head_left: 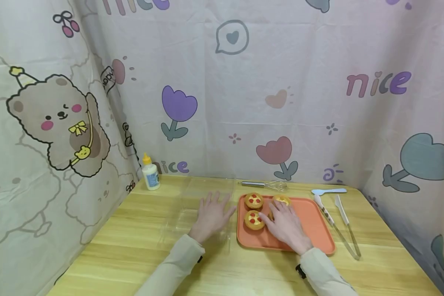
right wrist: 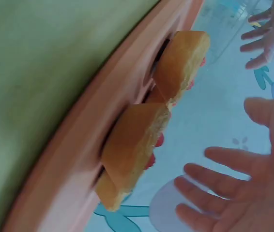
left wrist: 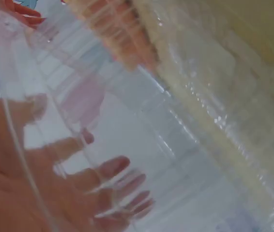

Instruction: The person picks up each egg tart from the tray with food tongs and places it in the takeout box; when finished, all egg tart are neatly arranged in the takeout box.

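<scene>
Pale printed curtain (head_left: 222, 102) stands behind and to the left of a wood-grain tabletop (head_left: 126, 246). A clear plastic container (head_left: 188, 218) sits on the tabletop, left of an orange tray (head_left: 312, 218). Metal tongs (head_left: 343, 211) with white ends lie right of the tray. Left hand (head_left: 211, 216): at the container, fingers extended and spread, gripping nothing; contact cannot be determined. Right hand (head_left: 286, 224): above the tray, fingers extended, spread and unladen. A whisk (head_left: 253, 184) and a pale blue spatula (head_left: 329, 191) lie beyond the tray. A white bottle (head_left: 152, 179), yellow-capped, stands upright at the far left. Four red-topped tarts (head_left: 254, 220) rest on the tray, the right pair partly hidden by the right hand.
</scene>
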Motion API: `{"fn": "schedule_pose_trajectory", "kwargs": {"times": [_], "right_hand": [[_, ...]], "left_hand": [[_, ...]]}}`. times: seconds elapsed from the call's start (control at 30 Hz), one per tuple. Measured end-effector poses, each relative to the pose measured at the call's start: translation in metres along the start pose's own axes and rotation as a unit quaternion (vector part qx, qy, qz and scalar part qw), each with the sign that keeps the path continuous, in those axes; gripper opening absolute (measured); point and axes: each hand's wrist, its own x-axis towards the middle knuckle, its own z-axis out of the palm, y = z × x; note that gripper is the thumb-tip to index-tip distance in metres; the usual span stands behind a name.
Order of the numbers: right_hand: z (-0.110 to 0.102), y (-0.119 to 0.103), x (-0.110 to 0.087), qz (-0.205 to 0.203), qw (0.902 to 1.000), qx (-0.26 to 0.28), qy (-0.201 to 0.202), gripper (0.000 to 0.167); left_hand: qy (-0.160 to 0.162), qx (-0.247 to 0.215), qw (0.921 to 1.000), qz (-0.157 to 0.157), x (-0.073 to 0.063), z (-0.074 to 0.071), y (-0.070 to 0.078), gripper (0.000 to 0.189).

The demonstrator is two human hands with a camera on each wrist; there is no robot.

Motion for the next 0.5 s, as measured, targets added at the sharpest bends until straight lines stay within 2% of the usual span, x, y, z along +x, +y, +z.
{"fn": "schedule_pose_trajectory", "kwargs": {"times": [0.07,0.13,0.2,0.23,0.3,0.37,0.4,0.5], "right_hand": [[0.000,0.002,0.002,0.001,0.9988,0.040,0.030,0.060],[0.000,0.003,0.004,0.009,0.9937,0.098,0.052,0.051],[-0.002,0.006,0.005,0.019,0.9836,0.170,0.059,0.041],[-0.003,0.008,0.006,0.027,0.9757,0.209,0.061,0.037],[-0.005,0.013,0.006,0.046,0.9583,0.275,0.060,0.030],[-0.006,0.021,0.004,0.063,0.9393,0.333,0.051,0.026],[-0.007,0.026,0.003,0.075,0.9286,0.360,0.048,0.026],[-0.009,0.042,0.000,0.089,0.9090,0.406,0.036,0.030]], "left_hand": [[0.025,-0.030,0.9992,0.003,0.003,-0.001,-0.001,0.058],[0.040,-0.079,0.9961,-0.004,0.005,-0.004,-0.002,0.051],[0.053,-0.144,0.9880,-0.019,0.007,-0.006,-0.005,0.040],[0.059,-0.182,0.9812,-0.026,0.008,-0.007,-0.008,0.034],[0.063,-0.253,0.9647,-0.039,0.009,-0.010,-0.011,0.025],[0.059,-0.324,0.9435,-0.037,0.010,-0.012,-0.016,0.021],[0.051,-0.363,0.9297,-0.035,0.010,-0.014,-0.018,0.020],[0.013,-0.443,0.8956,-0.041,0.009,-0.019,-0.026,0.022]]}}
